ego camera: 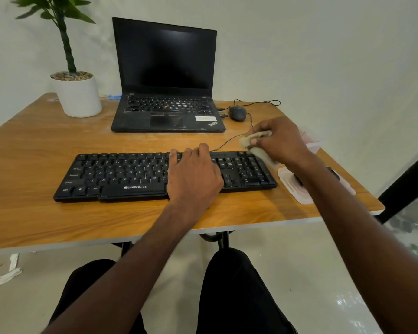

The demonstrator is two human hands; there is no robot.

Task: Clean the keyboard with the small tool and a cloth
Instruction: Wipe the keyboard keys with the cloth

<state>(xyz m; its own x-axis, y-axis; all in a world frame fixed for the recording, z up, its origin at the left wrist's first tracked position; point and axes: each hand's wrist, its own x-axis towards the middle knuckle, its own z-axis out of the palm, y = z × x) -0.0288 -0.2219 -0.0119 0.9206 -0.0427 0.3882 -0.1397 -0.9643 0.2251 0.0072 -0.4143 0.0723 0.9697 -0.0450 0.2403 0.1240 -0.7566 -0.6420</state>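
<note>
Fingers pinching cloth, keyboard right edge

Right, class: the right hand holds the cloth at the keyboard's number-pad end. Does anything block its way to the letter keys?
Yes. The left hand rests flat on the keyboard, between the cloth in the right hand and the letter keys. Nothing else lies on the keys.

Black keyboard flat on table; crumpled beige cloth at its right end
</note>
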